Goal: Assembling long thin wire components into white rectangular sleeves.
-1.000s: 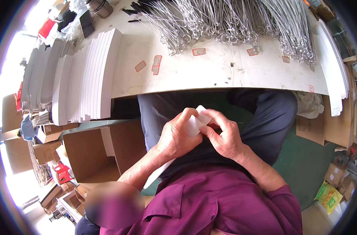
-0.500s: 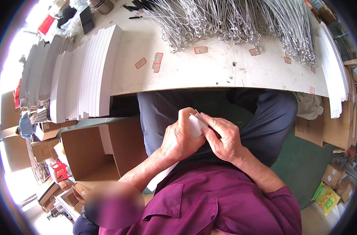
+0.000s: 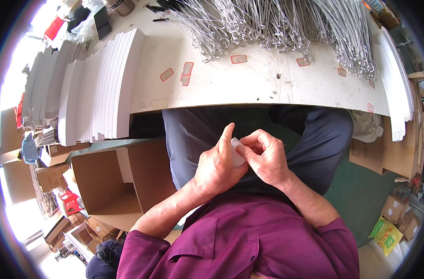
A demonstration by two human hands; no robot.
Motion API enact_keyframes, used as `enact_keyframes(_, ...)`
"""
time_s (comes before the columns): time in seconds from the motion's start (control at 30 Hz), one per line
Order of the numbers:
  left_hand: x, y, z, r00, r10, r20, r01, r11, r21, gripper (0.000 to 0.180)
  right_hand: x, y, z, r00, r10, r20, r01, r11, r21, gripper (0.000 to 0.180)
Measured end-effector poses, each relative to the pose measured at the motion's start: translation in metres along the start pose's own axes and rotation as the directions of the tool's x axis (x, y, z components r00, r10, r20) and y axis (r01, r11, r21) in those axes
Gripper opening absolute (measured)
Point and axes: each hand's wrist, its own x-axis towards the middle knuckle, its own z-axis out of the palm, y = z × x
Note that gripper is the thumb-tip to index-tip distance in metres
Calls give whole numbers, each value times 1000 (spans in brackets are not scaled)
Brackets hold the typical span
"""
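Note:
Over my lap I hold a long, narrow white paper box. My left hand is wrapped round it near its upper end, with the thumb sticking up. My right hand pinches at that end, its thumb on the white edge and its fingers curled. Most of the box is hidden behind my left hand and forearm; a bit of white shows below that forearm. Similar slim white boxes stand packed in a row at the left of the table.
Bundles of metal wires with ringed ends lie along the table's far side. More white strips hang over its right edge. An open cardboard box is on my left. A dark phone and a metal cup are at the far left.
My left thumb has lifted off the box end and now points up. My right hand's fingers have curled in more, the thumb staying at the white edge.

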Motion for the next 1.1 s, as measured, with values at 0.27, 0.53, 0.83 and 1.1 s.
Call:
enact_keyframes(0.27,4,5,-12,1000,-9,-24,12,994,112,49,10,-4,-6,971,234,57,-241,938,250,16)
enact_keyframes(0.53,4,-3,-11,994,99,-37,-93,986,135,47,5,10,-7,972,232,47,-236,932,274,13)
enact_keyframes(0.83,3,-10,-9,989,143,-40,-136,981,140,51,5,14,-10,959,275,72,-283,898,336,15)
enact_keyframes(1.1,1,-14,-8,991,133,-9,-132,988,79,53,3,15,-10,966,256,42,-256,918,304,18)
